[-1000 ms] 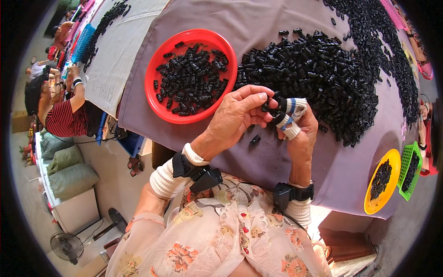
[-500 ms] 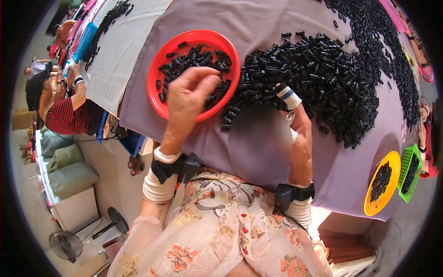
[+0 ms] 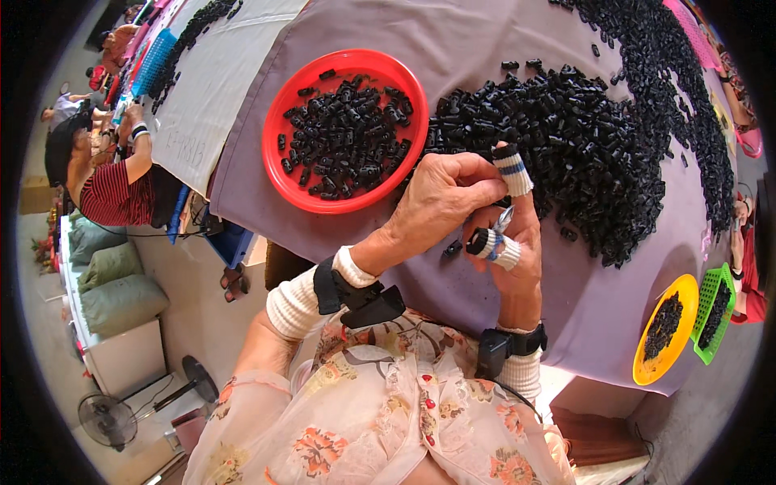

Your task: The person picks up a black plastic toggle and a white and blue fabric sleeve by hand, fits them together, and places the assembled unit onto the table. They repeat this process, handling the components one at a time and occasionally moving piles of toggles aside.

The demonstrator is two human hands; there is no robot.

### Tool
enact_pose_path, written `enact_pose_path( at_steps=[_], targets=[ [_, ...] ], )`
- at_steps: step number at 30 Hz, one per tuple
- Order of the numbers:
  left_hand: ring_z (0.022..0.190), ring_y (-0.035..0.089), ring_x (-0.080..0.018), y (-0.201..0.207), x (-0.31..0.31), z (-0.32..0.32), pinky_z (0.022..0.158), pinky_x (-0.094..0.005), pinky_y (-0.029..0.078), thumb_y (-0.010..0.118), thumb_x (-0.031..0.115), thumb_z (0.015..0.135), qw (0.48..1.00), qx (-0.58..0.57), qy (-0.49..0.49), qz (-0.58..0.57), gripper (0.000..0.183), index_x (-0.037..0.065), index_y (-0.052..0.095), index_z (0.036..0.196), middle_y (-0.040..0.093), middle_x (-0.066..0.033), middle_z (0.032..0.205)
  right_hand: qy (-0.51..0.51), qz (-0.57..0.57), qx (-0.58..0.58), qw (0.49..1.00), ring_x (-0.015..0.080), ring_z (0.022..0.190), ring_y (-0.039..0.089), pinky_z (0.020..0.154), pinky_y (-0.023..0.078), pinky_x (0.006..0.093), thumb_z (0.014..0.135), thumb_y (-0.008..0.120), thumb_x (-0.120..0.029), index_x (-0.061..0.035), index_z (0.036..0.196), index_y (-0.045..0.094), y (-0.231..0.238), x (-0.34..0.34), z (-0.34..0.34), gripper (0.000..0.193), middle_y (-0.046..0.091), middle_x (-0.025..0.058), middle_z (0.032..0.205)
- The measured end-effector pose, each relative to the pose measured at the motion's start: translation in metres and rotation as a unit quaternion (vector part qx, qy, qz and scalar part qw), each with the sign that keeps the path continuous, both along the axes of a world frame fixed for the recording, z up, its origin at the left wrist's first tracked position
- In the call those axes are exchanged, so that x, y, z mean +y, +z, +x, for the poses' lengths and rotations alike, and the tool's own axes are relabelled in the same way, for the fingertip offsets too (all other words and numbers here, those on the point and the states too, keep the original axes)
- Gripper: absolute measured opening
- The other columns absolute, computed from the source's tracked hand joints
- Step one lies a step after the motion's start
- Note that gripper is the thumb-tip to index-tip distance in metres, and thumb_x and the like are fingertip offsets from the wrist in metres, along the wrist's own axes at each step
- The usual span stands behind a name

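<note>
head view | left hand [image 3: 440, 198] curling closed, meeting right hand [image 3: 509, 242], which is pinching a small black part [image 3: 478, 242] in taped fingers [image 3: 512, 170] | black parts pile [image 3: 582, 137] lying at 1 o'clock, red bowl [image 3: 346, 129] at 10 o'clock | risk: part slipping onto purple cloth [image 3: 485, 40], taped fingertips dulling touch

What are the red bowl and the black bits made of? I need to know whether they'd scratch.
Red bowl: probably plastic, with a glossy, evenly coloured rim and sheen. Black bits: seemingly moulded plastic, identical small shapes, dull to slightly shiny. The table cover looks like matte purple fabric, slightly creased.
</note>
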State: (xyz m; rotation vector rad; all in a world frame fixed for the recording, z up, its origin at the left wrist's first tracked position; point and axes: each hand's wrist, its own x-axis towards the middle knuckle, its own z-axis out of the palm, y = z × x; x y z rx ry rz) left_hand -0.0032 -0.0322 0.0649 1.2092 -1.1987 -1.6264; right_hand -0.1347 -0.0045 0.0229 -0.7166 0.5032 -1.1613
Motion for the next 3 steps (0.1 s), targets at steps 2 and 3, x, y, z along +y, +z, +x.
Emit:
enact_pose_path(
  at_steps=[2, 3],
  targets=[
    [0.059, 0.051, -0.0031, -0.0043, -0.0015, -0.0022, 0.049, -0.0185, 0.043, 0.064, 0.014, 0.078, 1.0, 0.016, 0.007, -0.002, 0.019, 0.0, 0.064, 0.09, 0.06, -0.0015, 0.072, 0.007, 0.005, 0.017, 1.0, 0.0116, 0.041, 0.048, 0.036, 0.039, 0.0199, 0.065, 0.067, -0.005, -0.0101, 0.138, 0.015, 0.0013, -0.0007, -0.0011, 0.09, 0.055, 0.0113, 0.063],
    [0.058, 0.053, -0.0042, -0.0069, -0.0024, -0.0026, 0.047, -0.0199, 0.045, 0.065, 0.015, 0.076, 0.999, 0.032, 0.017, -0.005, 0.022, -0.002, 0.064, 0.089, 0.061, -0.0036, 0.071, 0.008, 0.004, 0.016, 1.0, 0.0116, 0.041, 0.048, 0.036, 0.039, 0.0199, 0.065, 0.067, -0.005, -0.0101, 0.138, 0.015, 0.001, -0.0009, -0.0006, 0.09, 0.055, 0.0113, 0.063]
  ],
)
